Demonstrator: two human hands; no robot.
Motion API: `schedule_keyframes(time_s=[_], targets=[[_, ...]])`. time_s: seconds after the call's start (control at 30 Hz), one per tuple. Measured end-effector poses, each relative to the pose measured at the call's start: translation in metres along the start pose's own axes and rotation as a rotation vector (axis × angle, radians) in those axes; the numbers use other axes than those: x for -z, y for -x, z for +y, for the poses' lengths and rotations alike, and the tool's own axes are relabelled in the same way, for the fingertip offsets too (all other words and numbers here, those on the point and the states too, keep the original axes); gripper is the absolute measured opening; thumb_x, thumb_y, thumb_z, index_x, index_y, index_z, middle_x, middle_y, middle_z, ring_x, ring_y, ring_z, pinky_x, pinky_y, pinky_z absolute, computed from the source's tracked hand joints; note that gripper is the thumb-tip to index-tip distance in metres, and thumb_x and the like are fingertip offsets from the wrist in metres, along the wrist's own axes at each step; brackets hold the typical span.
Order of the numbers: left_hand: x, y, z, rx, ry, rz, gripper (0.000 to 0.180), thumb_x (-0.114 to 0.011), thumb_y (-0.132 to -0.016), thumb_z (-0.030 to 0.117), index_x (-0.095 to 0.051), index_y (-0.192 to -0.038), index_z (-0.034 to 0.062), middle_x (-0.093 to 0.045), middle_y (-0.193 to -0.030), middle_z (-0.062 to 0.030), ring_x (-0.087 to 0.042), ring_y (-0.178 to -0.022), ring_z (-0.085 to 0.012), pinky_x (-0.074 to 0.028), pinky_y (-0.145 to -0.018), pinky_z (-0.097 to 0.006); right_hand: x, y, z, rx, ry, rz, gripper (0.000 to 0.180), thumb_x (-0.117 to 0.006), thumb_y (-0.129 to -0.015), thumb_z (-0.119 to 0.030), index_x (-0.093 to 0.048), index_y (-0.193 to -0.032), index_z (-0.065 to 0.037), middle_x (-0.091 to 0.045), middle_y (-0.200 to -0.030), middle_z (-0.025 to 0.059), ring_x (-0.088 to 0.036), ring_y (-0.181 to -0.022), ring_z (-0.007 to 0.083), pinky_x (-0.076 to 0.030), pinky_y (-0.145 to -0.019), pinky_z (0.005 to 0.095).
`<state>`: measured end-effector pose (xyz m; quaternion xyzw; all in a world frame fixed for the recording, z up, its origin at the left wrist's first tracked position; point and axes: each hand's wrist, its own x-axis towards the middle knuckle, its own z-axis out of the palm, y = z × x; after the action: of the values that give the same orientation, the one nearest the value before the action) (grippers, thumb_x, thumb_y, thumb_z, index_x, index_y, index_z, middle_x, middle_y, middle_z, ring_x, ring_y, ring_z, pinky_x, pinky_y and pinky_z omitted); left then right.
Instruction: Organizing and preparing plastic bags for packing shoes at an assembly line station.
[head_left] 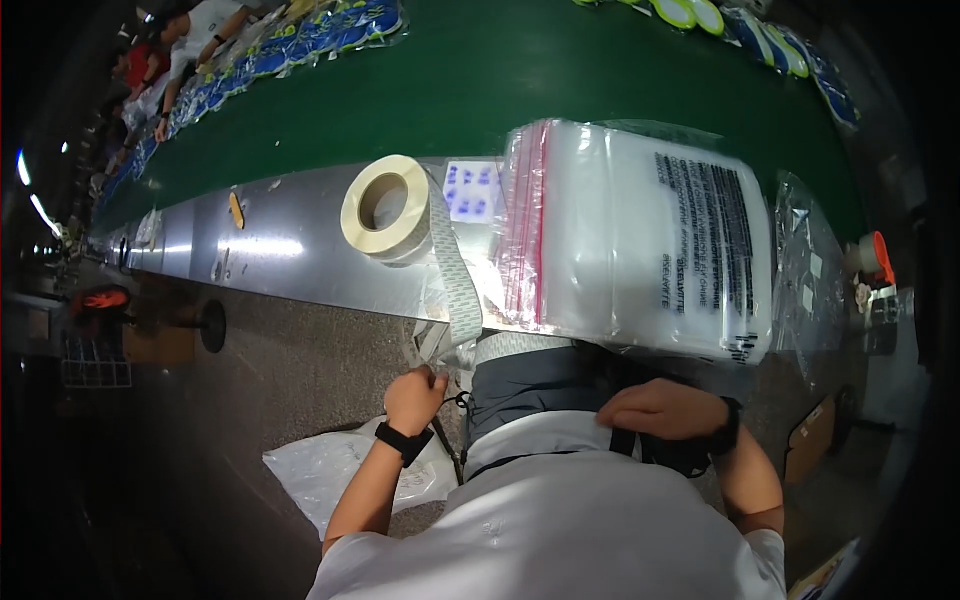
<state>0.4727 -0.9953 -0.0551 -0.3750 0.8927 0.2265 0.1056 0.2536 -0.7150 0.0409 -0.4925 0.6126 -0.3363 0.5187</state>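
Observation:
My left hand [416, 402], a black band on its wrist, is low in front of the metal table edge. Its fingers are closed at the loose lower end of a white label strip [460, 295], which hangs over the edge from a cream label roll [383, 243]. My right hand [655, 408] lies near my waist over dark trousers, fingers stretched out to the left; nothing shows in it. Above it, a stack of clear plastic bags [610, 230] with red zip seals and black print overhangs the table edge.
A card with purple marks [470, 190] lies between roll and bags. Beyond the metal table [290, 215] runs a green conveyor belt [480, 80], with bagged blue shoes [340, 30] on its far side. Co-workers [200, 40] stand far left. A white plastic sack [320, 470] lies below my left arm.

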Motion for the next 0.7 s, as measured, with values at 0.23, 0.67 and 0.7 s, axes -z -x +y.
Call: schedule_keyframes(time_s=[0.23, 0.67, 0.7], targets=[[0.005, 0.027, 0.059, -0.218, 0.609, -0.375, 0.029, -0.062, -0.082, 0.024, -0.055, -0.066, 0.0012, -0.054, -0.056, -0.0121, -0.051, -0.05, -0.0246, -0.041, -0.05, -0.033, -0.045, -0.107, 0.147, -0.539, 0.018, 0.389, 0.032, -0.047, -0.09, -0.022, -0.054, -0.114, -0.001, -0.057, -0.101, 0.0164, -0.057, -0.087, 0.0223, -0.043, -0.083, 0.0311], [0.04, 0.048, 0.123, -0.405, 0.704, -0.214, 0.016, -0.067, -0.078, 0.009, -0.06, -0.09, 0.0005, -0.058, -0.076, -0.0058, -0.056, -0.067, -0.0101, -0.046, -0.061, -0.024, -0.025, -0.065, -0.003, -0.15, -0.115, 0.37, 0.015, -0.061, -0.082, -0.016, -0.058, -0.079, -0.001, -0.062, -0.076, 0.0079, -0.056, -0.065, 0.0131, -0.044, -0.059, 0.0264], [0.042, 0.048, 0.125, -0.43, 0.674, -0.186, 0.021, -0.068, -0.078, 0.007, -0.06, -0.096, 0.0004, -0.058, -0.078, -0.0044, -0.056, -0.067, -0.0088, -0.046, -0.061, -0.022, -0.026, -0.066, -0.003, -0.054, -0.21, 0.386, 0.015, -0.061, -0.083, -0.016, -0.058, -0.08, -0.001, -0.062, -0.076, 0.0074, -0.055, -0.064, 0.0125, -0.044, -0.059, 0.0264]])
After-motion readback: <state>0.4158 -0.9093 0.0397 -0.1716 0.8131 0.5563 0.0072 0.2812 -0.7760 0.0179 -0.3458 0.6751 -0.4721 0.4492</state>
